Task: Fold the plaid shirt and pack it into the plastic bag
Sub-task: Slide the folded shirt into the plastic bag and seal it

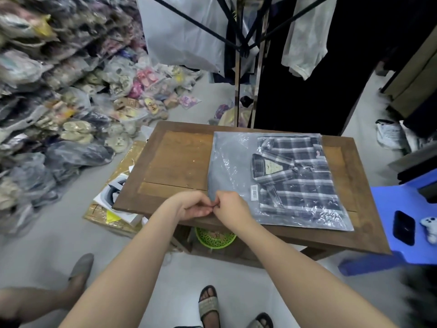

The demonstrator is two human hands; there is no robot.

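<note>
The folded plaid shirt (295,171) lay inside the plastic bag (231,157), flat on the tabletop (175,162) at centre right, while the left hand (194,204) and right hand (231,207) pinched the bag's lower-left corner, apparently to seal it.

A brown wooden surface (177,157) is standing on a pale grey floor (153,263). Heaps of sandals in clear plastic bags (78,131) are lying along the left. Behind, black garments (307,102) are hanging from a black metal rack (246,46), and a blue plastic stool (387,202) is sitting beside the surface's right end.
</note>
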